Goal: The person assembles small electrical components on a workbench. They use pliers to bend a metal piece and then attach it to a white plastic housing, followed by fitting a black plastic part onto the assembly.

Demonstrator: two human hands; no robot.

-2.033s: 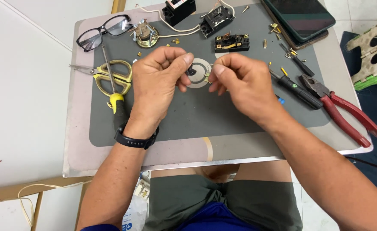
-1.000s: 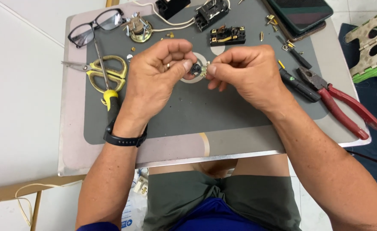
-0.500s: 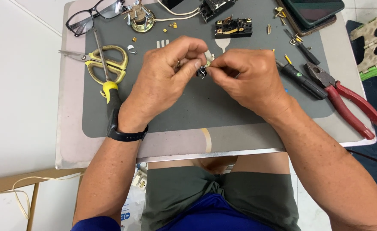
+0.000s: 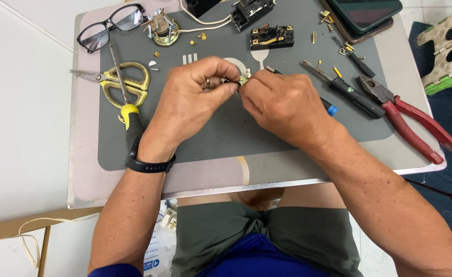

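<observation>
Resting on the worktop (image 4: 82,174), a grey mat (image 4: 210,138) carries the tools: red pliers (image 4: 410,123) at the right, yellow scissors (image 4: 118,84) and glasses (image 4: 110,25) at the left. Compared with a second ago, the left hand (image 4: 190,102) and right hand (image 4: 282,105) have closed in above the mat's centre, and the work reads as fine fitting. The fingers (image 4: 221,92) of both hands pinch a small metal part (image 4: 241,79) between them, held just above the mat.
</observation>
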